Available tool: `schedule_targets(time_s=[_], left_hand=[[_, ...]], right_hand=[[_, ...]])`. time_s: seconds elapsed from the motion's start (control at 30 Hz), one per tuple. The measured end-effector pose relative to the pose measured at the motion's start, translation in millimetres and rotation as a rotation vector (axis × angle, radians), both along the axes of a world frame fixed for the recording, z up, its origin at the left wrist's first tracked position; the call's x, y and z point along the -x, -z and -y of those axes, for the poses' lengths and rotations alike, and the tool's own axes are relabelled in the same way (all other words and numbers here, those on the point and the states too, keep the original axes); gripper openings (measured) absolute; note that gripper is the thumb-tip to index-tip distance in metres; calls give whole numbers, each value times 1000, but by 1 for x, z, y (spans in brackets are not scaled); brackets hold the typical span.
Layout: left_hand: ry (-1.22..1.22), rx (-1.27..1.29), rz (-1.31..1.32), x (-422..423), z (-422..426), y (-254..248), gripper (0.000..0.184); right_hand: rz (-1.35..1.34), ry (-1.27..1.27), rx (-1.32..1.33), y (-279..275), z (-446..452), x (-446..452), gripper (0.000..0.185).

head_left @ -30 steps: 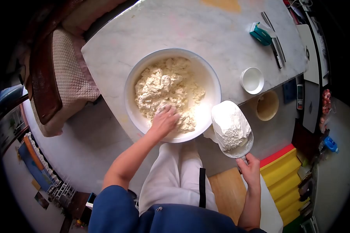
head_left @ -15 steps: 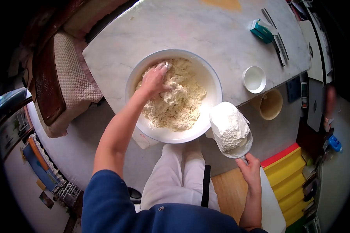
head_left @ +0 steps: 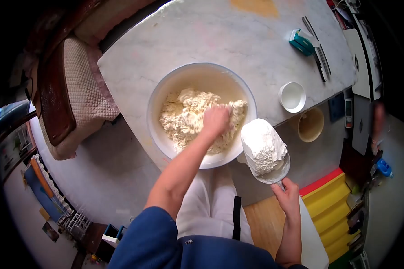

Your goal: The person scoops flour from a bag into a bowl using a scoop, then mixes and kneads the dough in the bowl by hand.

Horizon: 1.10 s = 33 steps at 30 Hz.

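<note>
A wide white bowl (head_left: 155, 96) with a blue rim stands at the table's near edge. Pale, shaggy dough (head_left: 184, 114) fills its bottom. My left hand (head_left: 217, 120) is in the right part of the dough; it is slightly blurred and its fingertips are hidden. In my right hand (head_left: 286, 193) is the handle of a scoop (head_left: 283, 171), held just right of the bowl. White flour (head_left: 263, 145) is heaped in the scoop.
On the marble table (head_left: 166, 40) are a small white cup (head_left: 292, 97), a teal packet (head_left: 302, 42), a knife (head_left: 319, 67) and metal sticks (head_left: 316, 40). A round tan container (head_left: 310, 125) sits below the table edge. A padded seat (head_left: 83, 85) is at left.
My left hand went from the near side of the dough to the upper left, then across to the right. The dough has shifted in the bowl. My right hand has stayed nearly still with the scoop.
</note>
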<state>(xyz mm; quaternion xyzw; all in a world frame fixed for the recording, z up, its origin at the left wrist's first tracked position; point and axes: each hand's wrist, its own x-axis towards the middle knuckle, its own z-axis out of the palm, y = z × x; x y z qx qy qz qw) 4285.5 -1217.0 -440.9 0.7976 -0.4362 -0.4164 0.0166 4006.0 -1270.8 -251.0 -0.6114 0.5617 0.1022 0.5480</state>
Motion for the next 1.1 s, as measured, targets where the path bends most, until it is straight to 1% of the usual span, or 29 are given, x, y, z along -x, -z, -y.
schedule_targets(time_s=[0.1, 0.2, 0.3, 0.33, 0.43, 0.47, 0.57, 0.67, 0.73, 0.77, 0.8, 0.9, 0.97, 1.0, 1.03, 1.07, 1.1], left_hand=[[-96, 178, 68, 37, -47, -7, 35], [-150, 374, 171, 59, -100, -2, 41], [-180, 306, 181, 47, -127, -15, 44], [-216, 240, 83, 37, -132, -20, 43], [-249, 279, 259, 14, -136, -39, 42], [-230, 277, 262, 2, -139, -33, 48], [-436, 133, 255, -33, -130, -21, 64], [-585, 313, 170, -59, -127, 14, 81], [-725, 283, 10, -72, -120, 40, 85], [-793, 270, -72, -79, -110, 43, 87], [-899, 385, -167, -78, -101, 46, 83], [-1148, 456, -534, -76, -68, 49, 81], [-1257, 189, -580, -71, -51, 76, 81], [-1230, 164, -463, -59, -31, 49, 84], [-1287, 142, -602, -51, -23, 56, 84], [-1289, 242, -559, -36, -19, 68, 83], [-1288, 227, -365, -19, -10, 56, 83]], right_hand=[[15, -23, 18, -3, 2, -4, 18], [25, -28, 22, -3, 2, -4, 18], [26, -41, 20, -5, 4, -7, 18], [28, -48, 25, -6, 5, -9, 18], [25, -53, 22, -5, 5, -7, 17], [21, -51, 16, -4, 4, -6, 17], [24, -34, 6, -3, 4, -6, 17], [42, -13, -2, 1, 2, -2, 17], [61, -31, 25, 4, 1, 1, 16], [71, -39, 43, 6, 0, 2, 16], [58, -28, 36, 5, -1, 1, 16], [19, -6, 14, 3, -2, -2, 16], [-2, 11, -2, 4, -2, 0, 15], [-5, 4, 2, 4, -2, 0, 15], [-10, -5, 8, 3, -2, 1, 15], [-13, -13, 16, 2, -1, 0, 15], [-5, -18, 23, 0, 0, -2, 14]])
